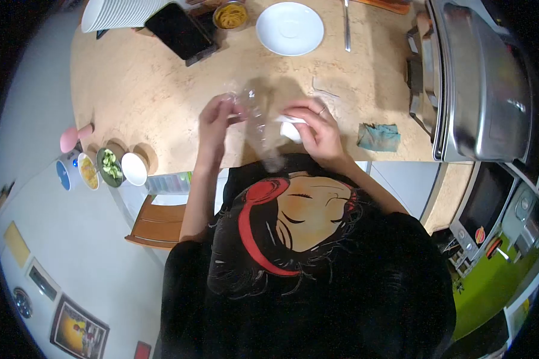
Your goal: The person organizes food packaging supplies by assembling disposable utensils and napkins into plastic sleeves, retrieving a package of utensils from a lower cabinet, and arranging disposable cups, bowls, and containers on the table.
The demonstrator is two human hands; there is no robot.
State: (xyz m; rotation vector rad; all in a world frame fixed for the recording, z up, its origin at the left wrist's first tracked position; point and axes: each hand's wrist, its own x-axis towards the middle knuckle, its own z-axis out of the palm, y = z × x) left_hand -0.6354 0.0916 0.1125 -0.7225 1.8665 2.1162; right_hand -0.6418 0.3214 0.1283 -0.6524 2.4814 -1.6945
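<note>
Over the table (179, 90), my left hand (217, 116) has its fingers pinched on the edge of a clear plastic piece (256, 122). The plastic hangs between my hands, crinkled and see-through. To its right, my right hand (316, 128) is closed on a small white item (291, 130), which could be paper or a wrapper; its exact form is partly hidden by my fingers. Just beyond my right hand, a thin clear strip (325, 88) lies on the table.
A white plate (290, 29), a bowl of yellow strands (230, 17), a black tablet (179, 33) and stacked white bowls (117, 15) stand at the back. A teal cloth (378, 137) and a large metal appliance (491, 84) are right; small bowls (109, 167) sit left.
</note>
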